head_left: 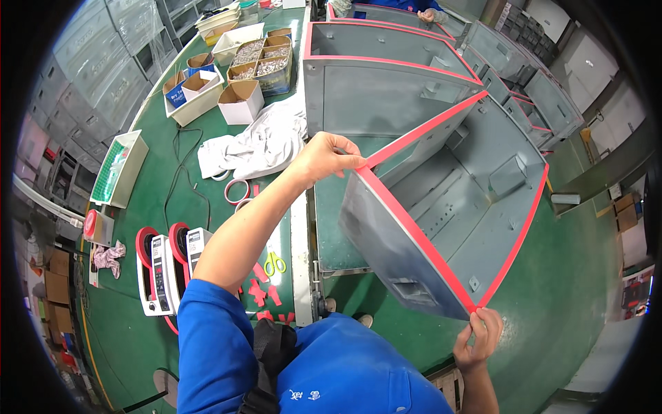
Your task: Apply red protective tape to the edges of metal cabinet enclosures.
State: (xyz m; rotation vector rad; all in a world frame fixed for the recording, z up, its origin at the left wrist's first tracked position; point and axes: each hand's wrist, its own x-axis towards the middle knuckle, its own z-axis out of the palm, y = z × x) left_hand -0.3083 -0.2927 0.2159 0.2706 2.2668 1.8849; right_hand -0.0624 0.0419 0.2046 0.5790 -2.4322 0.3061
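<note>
A grey metal box [441, 186], open on top, sits tilted in front of me with red tape [407, 214] along its rim. My left hand [331, 157] reaches across to the box's left corner, its thumb and fingers pinched on the red tape there. At the nearest corner, where two taped edges meet, my right hand [477, 338] has its fingertips closed on the tape and rim. Behind stands another grey box [372, 96] with the same red edging. Left of my left forearm are two tape dispensers [160, 276] loaded with red rolls.
Yellow-green scissors [274, 263] and cut red tape pieces [256, 293] lie on the green bench [172, 159]. White cloths [258, 141], a divided bin of small parts [272, 65] and trays stand farther back. A co-worker's hand [429, 15] shows at the far end.
</note>
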